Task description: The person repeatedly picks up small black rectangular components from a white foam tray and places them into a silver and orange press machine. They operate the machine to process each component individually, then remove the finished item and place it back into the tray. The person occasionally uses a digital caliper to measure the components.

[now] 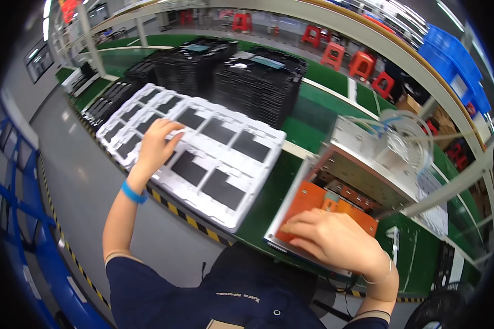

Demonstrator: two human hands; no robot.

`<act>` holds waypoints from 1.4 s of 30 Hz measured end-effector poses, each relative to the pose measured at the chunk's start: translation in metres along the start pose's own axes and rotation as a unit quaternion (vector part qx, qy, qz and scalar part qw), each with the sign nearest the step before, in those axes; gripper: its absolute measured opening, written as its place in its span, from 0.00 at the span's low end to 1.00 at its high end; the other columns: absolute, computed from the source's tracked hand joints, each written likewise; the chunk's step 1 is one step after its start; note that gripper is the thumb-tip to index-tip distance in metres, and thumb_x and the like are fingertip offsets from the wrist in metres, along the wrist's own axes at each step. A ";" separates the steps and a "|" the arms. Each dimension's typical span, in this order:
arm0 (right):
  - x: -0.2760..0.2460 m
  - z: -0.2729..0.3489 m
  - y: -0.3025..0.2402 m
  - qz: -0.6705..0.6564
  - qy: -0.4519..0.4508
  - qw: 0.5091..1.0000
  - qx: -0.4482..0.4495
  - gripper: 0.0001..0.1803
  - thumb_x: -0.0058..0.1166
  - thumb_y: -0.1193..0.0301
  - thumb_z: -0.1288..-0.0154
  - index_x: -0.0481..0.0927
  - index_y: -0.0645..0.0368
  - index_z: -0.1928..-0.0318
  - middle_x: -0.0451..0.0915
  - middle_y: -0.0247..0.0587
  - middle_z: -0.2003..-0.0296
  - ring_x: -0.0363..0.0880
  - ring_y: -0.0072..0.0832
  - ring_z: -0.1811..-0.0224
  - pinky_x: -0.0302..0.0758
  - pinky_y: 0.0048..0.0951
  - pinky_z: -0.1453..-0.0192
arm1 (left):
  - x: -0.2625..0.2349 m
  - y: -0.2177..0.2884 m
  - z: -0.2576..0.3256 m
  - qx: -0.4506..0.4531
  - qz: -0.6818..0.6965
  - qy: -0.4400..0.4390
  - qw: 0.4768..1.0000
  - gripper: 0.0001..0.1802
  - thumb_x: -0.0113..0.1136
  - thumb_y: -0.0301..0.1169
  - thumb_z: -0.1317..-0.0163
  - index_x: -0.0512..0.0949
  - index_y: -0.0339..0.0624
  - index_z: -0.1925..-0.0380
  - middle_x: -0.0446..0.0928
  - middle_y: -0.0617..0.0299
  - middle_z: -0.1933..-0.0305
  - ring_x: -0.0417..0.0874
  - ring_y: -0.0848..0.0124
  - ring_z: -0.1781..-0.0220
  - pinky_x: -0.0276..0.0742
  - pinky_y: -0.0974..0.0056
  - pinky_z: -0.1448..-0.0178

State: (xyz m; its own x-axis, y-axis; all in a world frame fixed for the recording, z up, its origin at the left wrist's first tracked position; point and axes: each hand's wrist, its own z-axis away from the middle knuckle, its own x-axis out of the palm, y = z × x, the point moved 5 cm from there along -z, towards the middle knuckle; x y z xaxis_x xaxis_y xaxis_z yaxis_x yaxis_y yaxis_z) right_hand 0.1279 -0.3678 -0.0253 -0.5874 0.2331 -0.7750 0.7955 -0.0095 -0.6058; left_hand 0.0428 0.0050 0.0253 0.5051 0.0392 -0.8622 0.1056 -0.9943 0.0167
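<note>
Over the middle of a white moulded tray [202,196] is my left hand [158,143]. Its thumb and forefinger come together in a pinch; anything between the tips is too small to make out. Flat dark rectangular pieces [223,188] lie in the tray's recesses. My right hand [335,240] rests palm down, fingers outstretched and slightly bent, over the orange plate [304,204] of a bench press. Its fingertips are near the plate's left side, and the palm hides much of the front. The metal press head [368,167] stands just behind that hand.
Tall stacks of black trays [260,82] stand behind the white tray on the green bench. Clear tubing [409,134] loops above the press. A caliper-like tool [394,244] lies to its right. Blue bins [450,66] sit on an upper rail; a blue rack [24,219] is at left.
</note>
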 end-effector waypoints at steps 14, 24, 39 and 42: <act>0.010 -0.128 0.164 0.319 0.066 0.917 0.230 0.30 0.66 0.50 0.43 0.80 0.65 0.55 0.80 0.49 0.54 0.76 0.43 0.45 0.73 0.42 0.44 | 0.197 0.014 -0.076 0.106 0.037 -0.004 0.994 0.15 0.60 0.40 0.35 0.84 0.42 0.73 0.80 0.62 0.72 0.73 0.61 0.61 0.71 0.56 0.53; -0.029 -0.066 0.093 0.118 0.203 0.970 0.068 0.09 0.63 0.75 0.40 0.79 0.62 0.60 0.84 0.49 0.61 0.83 0.47 0.62 0.78 0.39 0.60 | 0.152 0.059 -0.080 0.090 0.081 0.079 0.990 0.24 0.59 0.41 0.34 0.75 0.41 0.87 0.73 0.62 0.82 0.71 0.59 0.67 0.66 0.56 0.53; -0.053 0.172 0.086 -0.005 0.286 0.884 0.370 0.15 0.70 0.75 0.47 0.86 0.58 0.57 0.81 0.37 0.61 0.77 0.31 0.64 0.74 0.29 0.63 | 0.104 0.304 -0.043 0.389 0.248 0.048 0.886 0.10 0.70 0.37 0.51 0.77 0.50 0.75 0.74 0.65 0.68 0.78 0.65 0.60 0.71 0.46 0.40; -0.055 0.163 0.091 0.160 0.272 0.915 0.252 0.15 0.70 0.74 0.47 0.86 0.57 0.57 0.81 0.35 0.61 0.75 0.33 0.61 0.73 0.31 0.59 | 0.121 0.353 -0.018 0.461 0.303 -0.126 0.824 0.29 0.63 0.55 0.43 0.77 0.47 0.50 0.75 0.57 0.45 0.75 0.62 0.41 0.64 0.48 0.33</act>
State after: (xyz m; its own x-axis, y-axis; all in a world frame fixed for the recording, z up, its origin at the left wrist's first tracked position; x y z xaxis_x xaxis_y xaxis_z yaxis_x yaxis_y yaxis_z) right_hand 0.2083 -0.5404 -0.0671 -0.0665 0.5876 -0.8064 0.6647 -0.5767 -0.4751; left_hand 0.1566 -0.3391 -0.0641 0.0192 -0.3981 -0.9171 -0.8556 -0.4811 0.1909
